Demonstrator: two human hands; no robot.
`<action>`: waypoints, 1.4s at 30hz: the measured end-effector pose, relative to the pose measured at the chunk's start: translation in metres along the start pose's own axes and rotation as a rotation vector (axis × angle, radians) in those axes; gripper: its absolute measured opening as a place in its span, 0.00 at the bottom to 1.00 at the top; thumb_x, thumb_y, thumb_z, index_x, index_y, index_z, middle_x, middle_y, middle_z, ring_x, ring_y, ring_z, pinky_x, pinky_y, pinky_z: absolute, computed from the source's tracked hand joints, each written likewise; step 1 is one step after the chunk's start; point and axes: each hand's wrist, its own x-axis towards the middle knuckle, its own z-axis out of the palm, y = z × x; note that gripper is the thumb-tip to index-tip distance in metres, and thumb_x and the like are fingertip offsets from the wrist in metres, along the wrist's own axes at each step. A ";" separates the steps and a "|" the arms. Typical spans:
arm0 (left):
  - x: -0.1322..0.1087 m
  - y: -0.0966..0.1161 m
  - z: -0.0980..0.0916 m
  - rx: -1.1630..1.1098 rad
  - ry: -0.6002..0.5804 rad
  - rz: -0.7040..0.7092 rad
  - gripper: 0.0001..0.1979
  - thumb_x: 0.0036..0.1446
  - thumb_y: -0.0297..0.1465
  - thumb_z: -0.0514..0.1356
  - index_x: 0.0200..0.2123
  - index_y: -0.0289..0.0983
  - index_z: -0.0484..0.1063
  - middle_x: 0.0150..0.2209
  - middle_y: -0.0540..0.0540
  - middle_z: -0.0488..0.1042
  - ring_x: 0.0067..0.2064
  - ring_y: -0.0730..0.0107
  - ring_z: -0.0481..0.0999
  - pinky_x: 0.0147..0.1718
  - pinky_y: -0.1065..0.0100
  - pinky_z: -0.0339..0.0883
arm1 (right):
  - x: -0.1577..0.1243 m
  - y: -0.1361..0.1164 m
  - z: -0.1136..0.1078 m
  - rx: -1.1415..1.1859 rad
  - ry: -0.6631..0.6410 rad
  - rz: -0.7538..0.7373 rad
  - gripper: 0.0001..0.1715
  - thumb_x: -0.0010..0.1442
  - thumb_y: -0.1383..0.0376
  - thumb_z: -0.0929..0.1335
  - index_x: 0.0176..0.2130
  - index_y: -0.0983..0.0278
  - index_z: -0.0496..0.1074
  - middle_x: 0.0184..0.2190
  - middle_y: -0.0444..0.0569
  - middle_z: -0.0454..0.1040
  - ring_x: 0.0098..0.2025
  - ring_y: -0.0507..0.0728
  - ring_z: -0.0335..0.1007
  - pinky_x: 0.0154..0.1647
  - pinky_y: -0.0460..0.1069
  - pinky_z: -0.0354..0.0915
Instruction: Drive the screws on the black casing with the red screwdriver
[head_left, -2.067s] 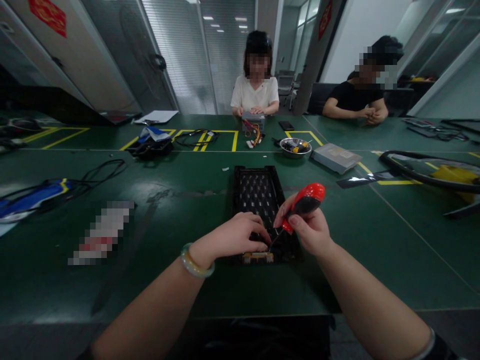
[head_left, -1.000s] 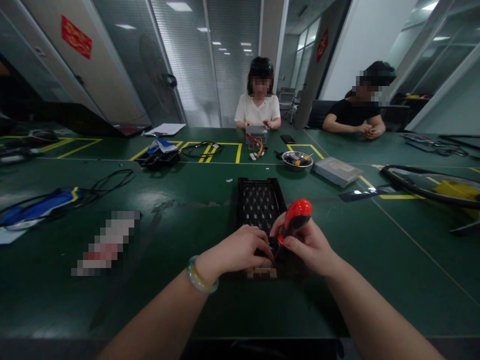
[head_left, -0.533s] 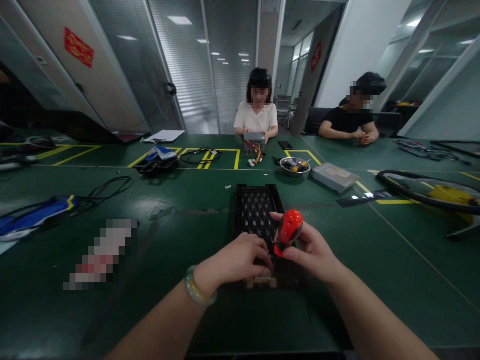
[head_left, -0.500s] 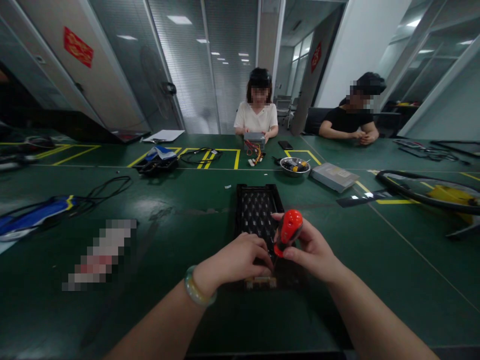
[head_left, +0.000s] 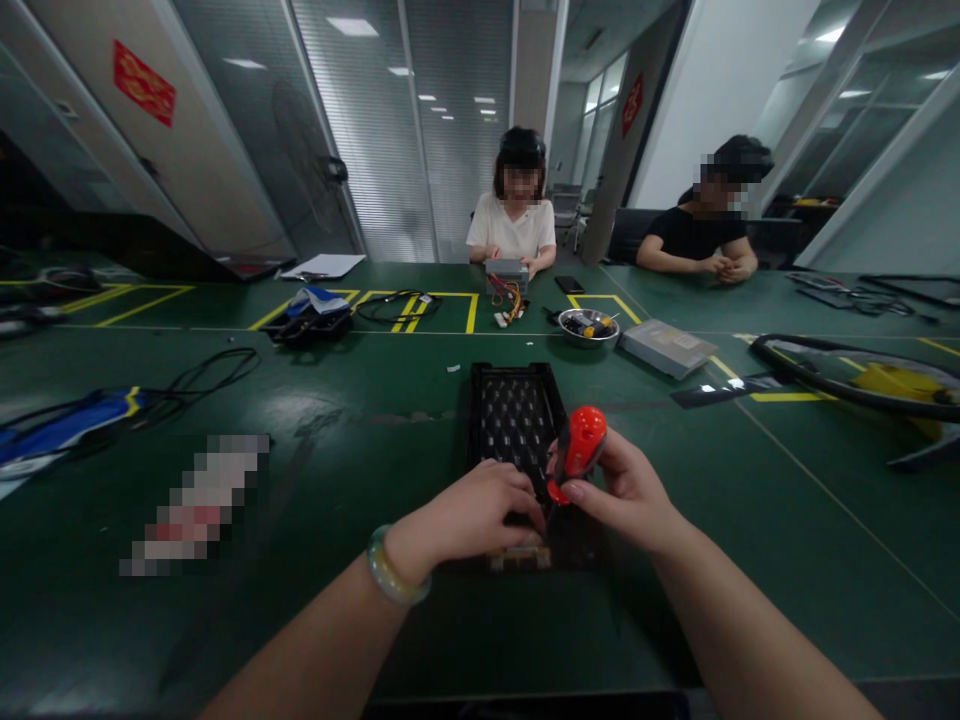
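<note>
A black rectangular frame [head_left: 474, 400] with rows of small light bits inside lies on the green table in front of me. My right hand [head_left: 626, 490] grips a screwdriver [head_left: 585, 440] with a red and black handle, its handle tilted up and its tip low near the frame's close end. From the left, my left hand [head_left: 487, 505] reaches over that end, fingers bent together beside the screwdriver's tip. What those fingers pinch, if anything, is hidden. Just below them shows a brownish strip [head_left: 519, 557] at the frame's near edge.
Across the table a person holds a grey metal box [head_left: 507, 268] with coloured wires. A steel bowl [head_left: 589, 328] of small parts and a flat grey drive [head_left: 666, 348] stand ahead right. Leftward lie a blue bag [head_left: 71, 428] and black cables [head_left: 214, 375].
The view has shifted slightly. My right index finger has drawn in around the screwdriver handle, which has moved a little. My left hand stays at the frame's near end.
</note>
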 end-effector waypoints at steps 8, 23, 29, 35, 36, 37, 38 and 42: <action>0.000 -0.001 0.000 0.014 0.003 0.011 0.06 0.59 0.36 0.65 0.39 0.44 0.80 0.42 0.50 0.77 0.47 0.64 0.73 0.51 0.62 0.58 | 0.001 -0.005 -0.001 0.054 -0.055 -0.015 0.11 0.62 0.62 0.69 0.45 0.62 0.73 0.38 0.50 0.76 0.40 0.57 0.72 0.42 0.52 0.69; 0.000 -0.002 0.002 0.004 -0.002 0.028 0.07 0.59 0.35 0.65 0.42 0.46 0.79 0.43 0.51 0.77 0.46 0.65 0.73 0.51 0.63 0.58 | 0.002 0.000 0.001 -0.025 0.029 -0.012 0.17 0.53 0.63 0.76 0.42 0.61 0.72 0.32 0.44 0.72 0.30 0.51 0.65 0.30 0.47 0.64; 0.001 -0.002 0.002 0.003 -0.014 0.024 0.07 0.60 0.35 0.64 0.42 0.46 0.80 0.43 0.50 0.78 0.47 0.64 0.73 0.51 0.62 0.58 | 0.003 0.000 0.000 -0.028 0.070 -0.016 0.17 0.51 0.63 0.77 0.41 0.61 0.72 0.32 0.44 0.72 0.31 0.52 0.66 0.31 0.47 0.64; 0.001 -0.003 0.002 -0.005 -0.027 0.031 0.07 0.61 0.35 0.64 0.42 0.45 0.79 0.42 0.51 0.78 0.47 0.64 0.73 0.51 0.62 0.57 | 0.000 0.002 0.000 0.024 0.035 0.006 0.14 0.57 0.64 0.73 0.44 0.62 0.72 0.35 0.47 0.74 0.35 0.54 0.70 0.36 0.49 0.68; 0.001 -0.003 0.002 -0.009 -0.030 0.030 0.07 0.61 0.35 0.64 0.42 0.45 0.79 0.43 0.52 0.78 0.47 0.64 0.73 0.51 0.62 0.58 | 0.000 0.002 0.000 0.027 0.029 -0.002 0.13 0.57 0.64 0.73 0.44 0.62 0.72 0.35 0.47 0.74 0.36 0.55 0.70 0.36 0.50 0.69; 0.001 -0.003 0.002 -0.014 -0.032 0.029 0.06 0.61 0.35 0.64 0.42 0.45 0.79 0.43 0.52 0.78 0.47 0.64 0.74 0.51 0.62 0.58 | 0.000 0.001 0.000 0.029 0.026 -0.009 0.13 0.58 0.64 0.72 0.44 0.62 0.73 0.35 0.47 0.74 0.36 0.55 0.70 0.37 0.50 0.69; 0.001 -0.003 0.003 -0.019 -0.031 0.027 0.06 0.60 0.35 0.64 0.41 0.45 0.79 0.43 0.52 0.78 0.47 0.64 0.74 0.51 0.62 0.58 | 0.000 0.000 -0.001 0.032 0.024 -0.012 0.12 0.58 0.64 0.72 0.44 0.62 0.73 0.35 0.47 0.74 0.36 0.55 0.70 0.37 0.50 0.69; 0.001 -0.004 0.004 -0.045 -0.017 0.027 0.07 0.59 0.33 0.65 0.42 0.45 0.78 0.44 0.52 0.78 0.48 0.64 0.73 0.52 0.62 0.57 | 0.000 -0.002 -0.001 0.052 0.013 -0.026 0.17 0.59 0.64 0.71 0.49 0.61 0.73 0.36 0.48 0.75 0.35 0.54 0.70 0.37 0.50 0.69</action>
